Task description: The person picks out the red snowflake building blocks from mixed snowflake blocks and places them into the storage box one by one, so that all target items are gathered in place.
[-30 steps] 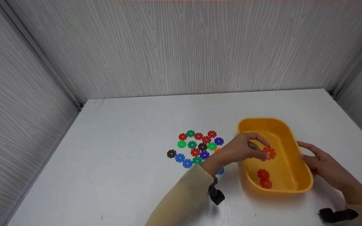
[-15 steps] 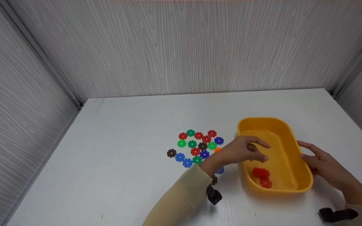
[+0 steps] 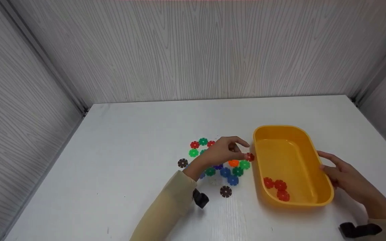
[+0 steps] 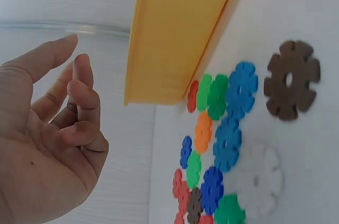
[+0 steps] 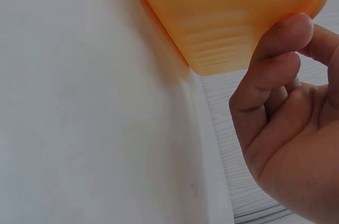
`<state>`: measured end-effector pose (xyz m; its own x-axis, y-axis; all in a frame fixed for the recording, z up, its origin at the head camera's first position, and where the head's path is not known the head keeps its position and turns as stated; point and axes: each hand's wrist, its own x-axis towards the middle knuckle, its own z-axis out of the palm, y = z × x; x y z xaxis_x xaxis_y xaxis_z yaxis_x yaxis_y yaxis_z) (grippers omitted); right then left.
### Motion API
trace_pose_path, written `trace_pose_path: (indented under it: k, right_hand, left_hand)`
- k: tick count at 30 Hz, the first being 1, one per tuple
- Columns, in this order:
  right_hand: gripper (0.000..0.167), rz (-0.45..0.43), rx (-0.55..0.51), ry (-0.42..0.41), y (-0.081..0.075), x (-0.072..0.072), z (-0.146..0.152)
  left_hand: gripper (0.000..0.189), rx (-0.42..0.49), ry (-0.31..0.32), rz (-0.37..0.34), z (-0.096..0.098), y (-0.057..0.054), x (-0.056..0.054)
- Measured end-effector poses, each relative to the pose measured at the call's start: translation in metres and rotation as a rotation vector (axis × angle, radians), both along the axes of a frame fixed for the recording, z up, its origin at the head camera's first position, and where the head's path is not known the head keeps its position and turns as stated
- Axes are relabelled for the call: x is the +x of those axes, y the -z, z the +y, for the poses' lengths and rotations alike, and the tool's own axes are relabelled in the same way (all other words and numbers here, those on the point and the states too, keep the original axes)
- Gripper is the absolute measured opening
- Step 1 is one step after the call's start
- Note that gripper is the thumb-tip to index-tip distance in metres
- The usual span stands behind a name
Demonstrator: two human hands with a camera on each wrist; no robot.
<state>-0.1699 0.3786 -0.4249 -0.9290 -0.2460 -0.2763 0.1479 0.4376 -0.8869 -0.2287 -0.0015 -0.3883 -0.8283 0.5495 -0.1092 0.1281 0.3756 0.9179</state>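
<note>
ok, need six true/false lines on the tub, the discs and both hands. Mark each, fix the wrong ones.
1. Three red discs lie in the yellow tub. True.
2. The tub is upside down. False; its open side faces up.
3. The right hand touches the tub's right side. True.
4. The left hand is outside the tub, and an orange disc lies on the table. True.
5. The right hand is the one nearer the orange disc. False; the left hand is.
6. Every red disc is in the tub. False; other red discs lie on the table.
</note>
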Motion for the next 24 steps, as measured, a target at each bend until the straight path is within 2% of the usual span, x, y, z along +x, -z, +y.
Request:
trace_pose_path:
  k: [5, 10, 14, 19, 24]
  right_hand:
    - [0.058, -0.003, 0.004, 0.006, -0.001, 0.001, 0.001]
    - [0.057, -0.001, 0.0, 0.003, -0.003, 0.003, 0.001]
    - [0.056, 0.007, -0.016, -0.007, -0.003, 0.003, 0.0]
    - [0.057, 0.011, -0.021, -0.006, -0.003, 0.003, 0.0]
    - [0.06, -0.001, 0.006, 0.009, -0.003, 0.002, 0.0]
  left_hand:
    - [0.036, -0.12, -0.058, 0.059, -0.023, 0.0, -0.009]
    - [0.043, -0.159, -0.094, 0.077, -0.044, 0.007, -0.019]
    - [0.047, -0.223, -0.123, 0.089, -0.06, 0.012, -0.022]
    - [0.047, -0.328, -0.12, 0.116, -0.075, 0.017, -0.023]
    - [0.043, -0.452, -0.111, 0.083, -0.082, 0.023, -0.021]
